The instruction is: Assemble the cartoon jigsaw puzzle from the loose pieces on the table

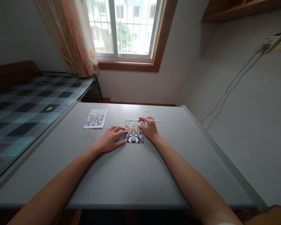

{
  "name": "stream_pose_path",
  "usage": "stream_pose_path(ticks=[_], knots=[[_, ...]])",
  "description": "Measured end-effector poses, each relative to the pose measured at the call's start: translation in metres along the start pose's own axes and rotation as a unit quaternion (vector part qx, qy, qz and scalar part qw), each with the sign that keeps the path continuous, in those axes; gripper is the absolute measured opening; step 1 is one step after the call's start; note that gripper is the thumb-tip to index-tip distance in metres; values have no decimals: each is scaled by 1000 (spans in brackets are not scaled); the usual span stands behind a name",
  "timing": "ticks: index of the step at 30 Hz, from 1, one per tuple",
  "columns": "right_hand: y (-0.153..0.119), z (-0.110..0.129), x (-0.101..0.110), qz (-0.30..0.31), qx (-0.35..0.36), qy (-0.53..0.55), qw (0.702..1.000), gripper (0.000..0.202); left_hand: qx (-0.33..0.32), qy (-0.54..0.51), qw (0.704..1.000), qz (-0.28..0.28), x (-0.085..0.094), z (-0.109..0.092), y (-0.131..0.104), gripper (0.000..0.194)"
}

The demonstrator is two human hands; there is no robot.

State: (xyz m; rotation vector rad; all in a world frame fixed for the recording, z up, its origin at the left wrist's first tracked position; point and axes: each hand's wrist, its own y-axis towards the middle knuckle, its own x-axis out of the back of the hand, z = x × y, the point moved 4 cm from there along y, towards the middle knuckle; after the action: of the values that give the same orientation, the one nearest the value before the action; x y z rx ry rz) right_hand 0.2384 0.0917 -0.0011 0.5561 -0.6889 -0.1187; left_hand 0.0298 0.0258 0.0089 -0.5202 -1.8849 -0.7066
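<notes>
A small, colourful jigsaw puzzle lies flat on the grey-white table, a blue cartoon dog's face along its lower edge. Its upper edge looks uneven, with gaps between pieces. My left hand is open, fingers spread, its fingertips touching the puzzle's left edge. At the upper right corner, my right hand has thumb and index finger drawn together on what looks like a small puzzle piece, mostly hidden by the fingers. Loose puzzle pieces lie just right of this hand, and another loose piece lies farther back.
A printed reference picture with the same design lies left of the puzzle on the table. A bed with a checked cover stands along the left. Behind the table is a window; cables hang on the right wall.
</notes>
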Motion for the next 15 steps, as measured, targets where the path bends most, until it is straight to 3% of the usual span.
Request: stream_pose_path(ticks=[5,15], knots=[[4,-15,4,-21,-79,49,995,31,-2,1,1000,2,0,1,0,45],[4,-10,1,8,-54,17,998,29,0,-9,1000,-4,2,-1,0,44]])
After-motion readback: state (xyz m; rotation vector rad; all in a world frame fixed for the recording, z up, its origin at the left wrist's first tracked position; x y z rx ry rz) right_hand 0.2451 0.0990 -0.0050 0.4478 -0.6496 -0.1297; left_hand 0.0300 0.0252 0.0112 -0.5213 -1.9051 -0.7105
